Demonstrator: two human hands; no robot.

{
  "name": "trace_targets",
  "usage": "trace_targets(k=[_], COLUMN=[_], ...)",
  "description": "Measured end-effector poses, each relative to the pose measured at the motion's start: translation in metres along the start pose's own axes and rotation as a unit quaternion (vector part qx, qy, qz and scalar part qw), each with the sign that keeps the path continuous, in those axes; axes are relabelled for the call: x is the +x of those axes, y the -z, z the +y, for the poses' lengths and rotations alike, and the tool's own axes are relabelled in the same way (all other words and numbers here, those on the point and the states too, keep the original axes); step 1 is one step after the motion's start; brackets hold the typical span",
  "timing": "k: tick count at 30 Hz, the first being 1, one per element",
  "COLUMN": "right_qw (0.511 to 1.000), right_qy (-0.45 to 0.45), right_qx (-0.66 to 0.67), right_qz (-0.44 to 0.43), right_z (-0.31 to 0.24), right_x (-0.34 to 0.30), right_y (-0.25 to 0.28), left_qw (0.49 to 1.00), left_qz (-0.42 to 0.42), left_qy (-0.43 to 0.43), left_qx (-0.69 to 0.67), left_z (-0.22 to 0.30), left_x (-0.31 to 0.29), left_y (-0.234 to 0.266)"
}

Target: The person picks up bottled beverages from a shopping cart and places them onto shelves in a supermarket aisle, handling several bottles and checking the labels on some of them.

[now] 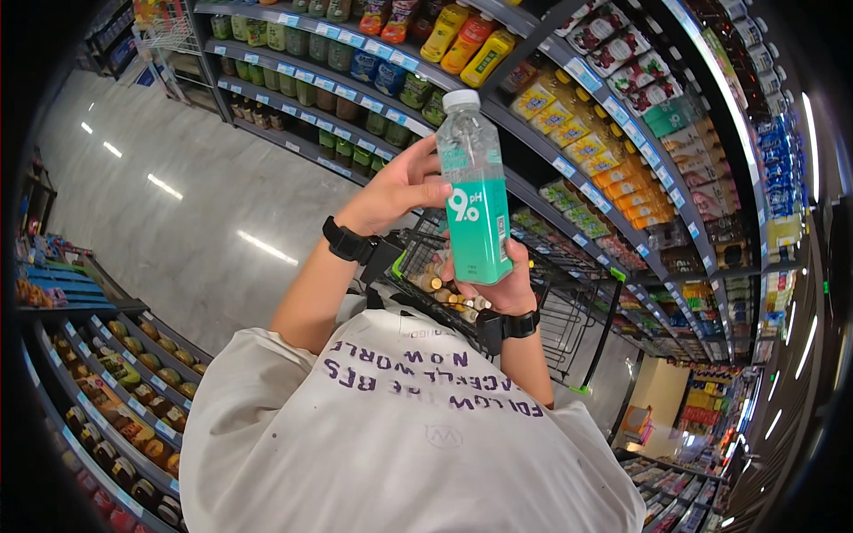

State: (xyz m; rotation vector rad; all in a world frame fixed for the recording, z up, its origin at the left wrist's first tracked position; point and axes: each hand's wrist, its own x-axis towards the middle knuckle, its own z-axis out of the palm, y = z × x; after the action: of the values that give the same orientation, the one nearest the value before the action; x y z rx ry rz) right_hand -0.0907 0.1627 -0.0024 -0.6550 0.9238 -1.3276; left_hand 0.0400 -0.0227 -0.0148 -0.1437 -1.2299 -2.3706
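Note:
A clear plastic water bottle (475, 209) with a teal label and a white cap stands upright in front of me, held between both hands. My left hand (404, 185) touches its left side, thumb on the front near the label's top edge and fingers behind. Around the lower right and base curls my right hand (502, 284), partly hidden by the bottle. Each wrist wears a black strap with a small box. Below the bottle is a black wire shopping cart (569, 324) with green corner pieces, with several bottles (462, 304) in it.
Drink shelves (569, 169) with several rows of bottles and price tags run along the far side and right. Another shelf (115, 391) of jars stands at the lower left. A shiny grey floor (195, 204) stretches to the left. A wire rack (173, 40) stands at the far left.

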Motion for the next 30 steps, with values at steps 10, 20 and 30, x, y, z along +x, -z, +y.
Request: trace_targets(k=[10, 20, 30], right_qw=[0.948, 0.994, 0.996], right_qy=[0.078, 0.038, 0.054], right_qx=[-0.273, -0.068, -0.008], right_qz=[0.146, 0.08, 0.076], right_z=[0.014, 0.014, -0.021], right_x=[0.008, -0.038, -0.054], right_y=[0.015, 0.058, 0.062], left_qw=[0.981, 0.993, 0.96], left_qz=[0.128, 0.02, 0.139], left_qy=[0.01, 0.009, 0.079], left_qx=[0.148, 0.116, 0.232], left_z=[-0.007, -0.027, -0.048], left_x=[0.004, 0.034, 0.074], left_y=[0.002, -0.019, -0.074])
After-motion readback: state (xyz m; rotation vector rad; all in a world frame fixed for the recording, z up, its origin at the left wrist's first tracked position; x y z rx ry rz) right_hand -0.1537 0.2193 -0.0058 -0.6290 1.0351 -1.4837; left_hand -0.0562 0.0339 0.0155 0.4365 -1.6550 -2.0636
